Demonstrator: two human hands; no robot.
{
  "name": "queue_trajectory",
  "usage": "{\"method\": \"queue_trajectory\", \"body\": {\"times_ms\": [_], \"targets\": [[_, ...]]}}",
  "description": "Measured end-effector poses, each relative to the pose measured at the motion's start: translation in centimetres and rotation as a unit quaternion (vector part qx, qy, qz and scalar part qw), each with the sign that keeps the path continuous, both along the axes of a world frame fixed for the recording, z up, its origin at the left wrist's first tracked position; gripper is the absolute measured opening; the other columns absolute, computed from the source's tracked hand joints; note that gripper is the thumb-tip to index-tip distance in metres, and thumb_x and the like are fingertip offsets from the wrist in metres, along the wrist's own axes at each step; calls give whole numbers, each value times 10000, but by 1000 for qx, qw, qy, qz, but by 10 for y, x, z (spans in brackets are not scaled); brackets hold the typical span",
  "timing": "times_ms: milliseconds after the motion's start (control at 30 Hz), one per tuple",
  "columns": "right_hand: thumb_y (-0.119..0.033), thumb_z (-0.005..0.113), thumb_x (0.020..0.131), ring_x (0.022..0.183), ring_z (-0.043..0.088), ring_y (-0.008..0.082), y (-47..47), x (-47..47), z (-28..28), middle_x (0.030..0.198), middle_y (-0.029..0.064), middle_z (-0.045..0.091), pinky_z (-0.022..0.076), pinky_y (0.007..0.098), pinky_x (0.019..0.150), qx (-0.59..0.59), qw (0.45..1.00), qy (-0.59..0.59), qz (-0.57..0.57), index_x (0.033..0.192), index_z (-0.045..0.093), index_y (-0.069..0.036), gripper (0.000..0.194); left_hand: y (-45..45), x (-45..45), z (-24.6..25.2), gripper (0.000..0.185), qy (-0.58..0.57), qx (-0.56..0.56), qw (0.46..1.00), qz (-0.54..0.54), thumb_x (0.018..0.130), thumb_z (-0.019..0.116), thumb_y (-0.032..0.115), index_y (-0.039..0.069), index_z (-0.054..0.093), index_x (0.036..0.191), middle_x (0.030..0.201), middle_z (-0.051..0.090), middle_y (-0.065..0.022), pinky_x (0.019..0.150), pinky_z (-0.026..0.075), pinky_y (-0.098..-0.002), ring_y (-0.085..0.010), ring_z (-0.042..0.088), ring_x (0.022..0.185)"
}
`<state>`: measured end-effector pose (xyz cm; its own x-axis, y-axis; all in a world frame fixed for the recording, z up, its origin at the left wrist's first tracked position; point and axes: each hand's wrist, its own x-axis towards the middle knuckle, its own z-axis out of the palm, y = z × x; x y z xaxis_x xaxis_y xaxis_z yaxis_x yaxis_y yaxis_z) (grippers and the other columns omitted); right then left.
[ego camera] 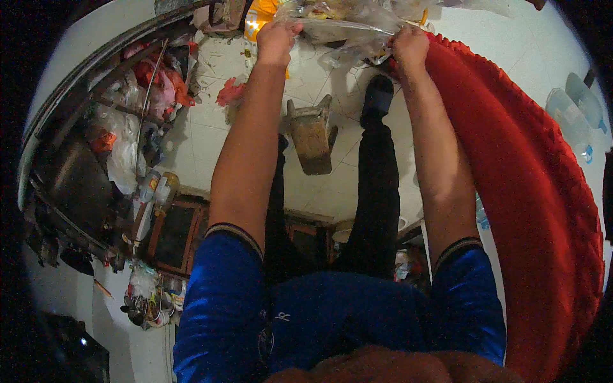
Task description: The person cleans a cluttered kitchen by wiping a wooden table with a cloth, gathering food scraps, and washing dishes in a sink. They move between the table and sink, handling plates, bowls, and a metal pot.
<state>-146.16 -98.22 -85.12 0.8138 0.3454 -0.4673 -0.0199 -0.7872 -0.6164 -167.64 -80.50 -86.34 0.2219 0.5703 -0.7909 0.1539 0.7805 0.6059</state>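
Note:
A clear plastic bag (349, 28) is stretched between my two hands at the top of the view. My left hand (278, 40) grips its left edge, with an orange and white packet (259, 18) just beside it. The bag's right edge is in my right hand (410, 47), close to the end of a long red cloth (507, 143) with a gathered edge. Yellowish things show through the plastic, too unclear to name. Both arms reach forward, away from my body.
Below my hands a small wooden stool (311, 139) stands on the tiled floor (206, 148). A rack at the left holds crumpled plastic bags (122, 143), near bottles (165, 189). Pink plastic (231, 91) lies on the floor. Clear plastic containers (570, 119) are at the far right.

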Motion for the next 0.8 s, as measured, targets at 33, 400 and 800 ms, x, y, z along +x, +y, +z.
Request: {"method": "queue_trajectory", "body": {"times_ms": [33,400,800], "targets": [[-123,450,954,634,665,205,-1,2,0,763,143,679,542,332,597,41,999,-2,6,999,647,62,273,1,5,3,166,4,-42,998,39,958,457,137,51,597,975,802,679,-100,476,424,-230,-91,553,588],[-91,489,937,726,661,163,-10,-25,-11,815,101,702,533,296,680,67,988,114,80,969,677,22,222,-1,11,-3,230,40,165,976,-134,932,486,86,-56,587,1082,873,713,-134,696,528,-297,-200,694,755],[-191,666,828,928,662,295,31,-78,16,1003,211,672,524,376,817,-8,987,50,151,1246,529,24,490,-41,32,-25,297,-16,37,961,-274,993,493,214,-11,609,1149,1003,704,-89,835,508,-300,-158,670,912]]}}
